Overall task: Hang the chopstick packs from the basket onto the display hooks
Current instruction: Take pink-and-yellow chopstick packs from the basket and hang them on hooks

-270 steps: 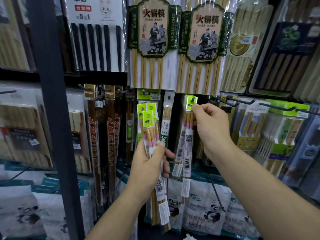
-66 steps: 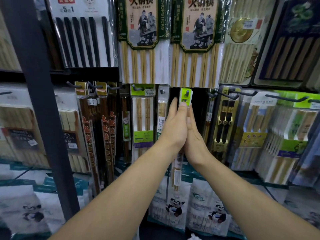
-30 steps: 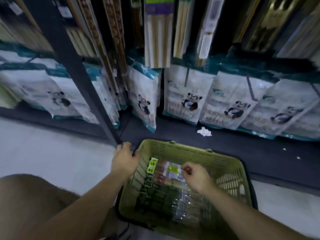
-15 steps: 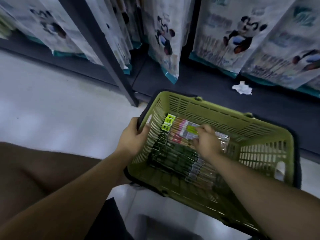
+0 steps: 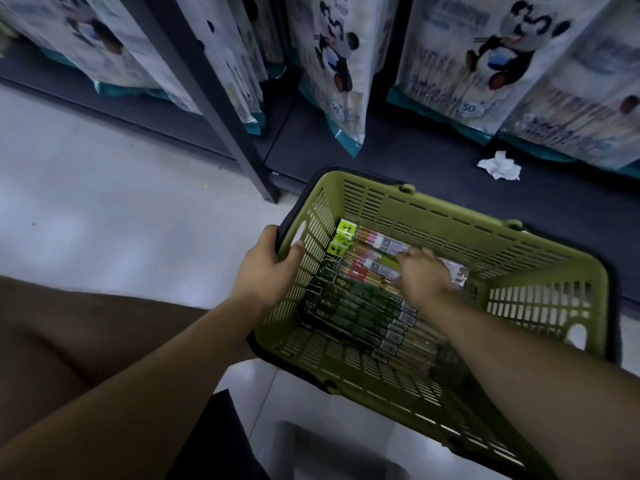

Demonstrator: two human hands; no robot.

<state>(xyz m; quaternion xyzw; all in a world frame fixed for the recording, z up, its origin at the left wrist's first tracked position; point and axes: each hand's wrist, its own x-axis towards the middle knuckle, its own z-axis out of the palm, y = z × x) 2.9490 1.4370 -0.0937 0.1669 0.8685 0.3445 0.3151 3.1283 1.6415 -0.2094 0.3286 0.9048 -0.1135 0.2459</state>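
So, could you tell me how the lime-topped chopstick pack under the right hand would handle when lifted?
The lime-topped pack is long and thin with sticks inside, so probably stiff and light. Its clear glossy wrap may be slippery. Lying flat among others in the basket, it seems unlikely to roll.

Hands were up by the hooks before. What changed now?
Both hands came down from the hooks to the basket on the floor. The left hand no longer holds its bundle of packs and now grips the basket's rim. The right hand reached in onto the pink-banded chopstick packs; whether it holds one is too blurred to tell. The dark green packs lie in the basket as half a second ago.
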